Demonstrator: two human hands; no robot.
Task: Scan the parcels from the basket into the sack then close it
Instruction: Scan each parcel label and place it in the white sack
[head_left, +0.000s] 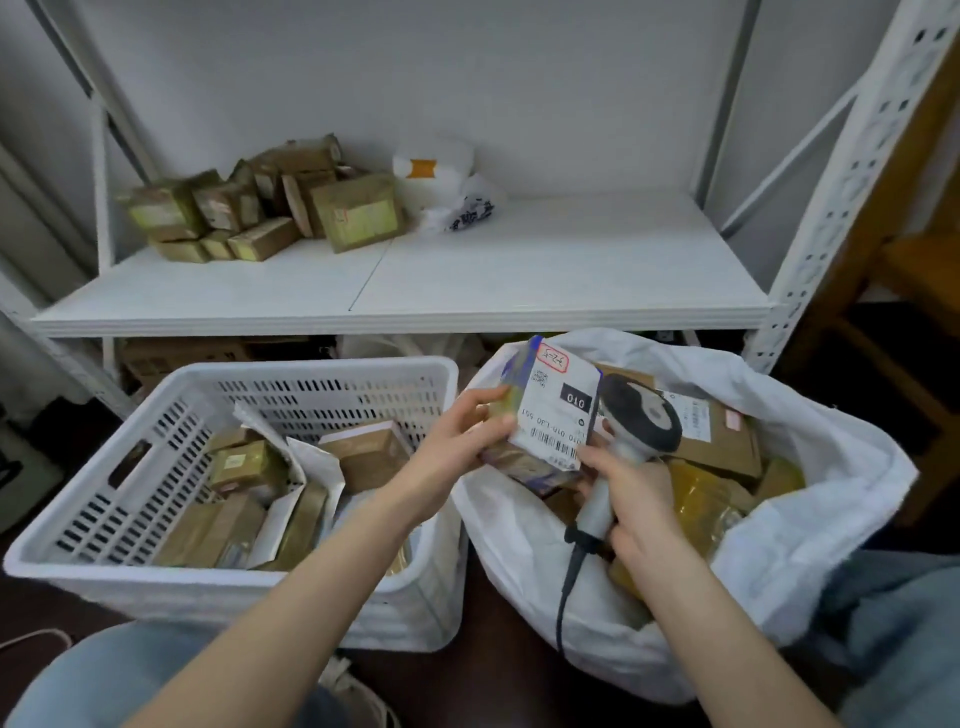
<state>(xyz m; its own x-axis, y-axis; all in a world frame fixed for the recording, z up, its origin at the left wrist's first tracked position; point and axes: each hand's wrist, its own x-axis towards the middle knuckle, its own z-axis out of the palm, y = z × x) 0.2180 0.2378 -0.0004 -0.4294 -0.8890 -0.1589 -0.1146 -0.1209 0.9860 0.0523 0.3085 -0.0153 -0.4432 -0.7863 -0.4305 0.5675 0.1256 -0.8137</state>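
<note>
- The parcel (550, 415) looked like a small, light, stiff carton with slick tape. Its side edges seemed the safest hold, leaving the label bare.
- It hung over the mouth of the sack (831, 499), near the sack's left rim, label facing up.
- The left hand (462, 441) curled round the parcel's outer edge.
- The right hand (631, 501) gripped the handle of the scanner (641, 421) above the sack, scanner head just beside the parcel.
- The basket (208, 582), holding more parcels, stood just left of the sack.

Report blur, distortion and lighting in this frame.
Head view: wide-angle bowing bends the rack upright and the shelf edge; the label on the held parcel is legible beside the barcode scanner, the shelf cartons look soft; lighting is even, dark only beneath the shelf.
</note>
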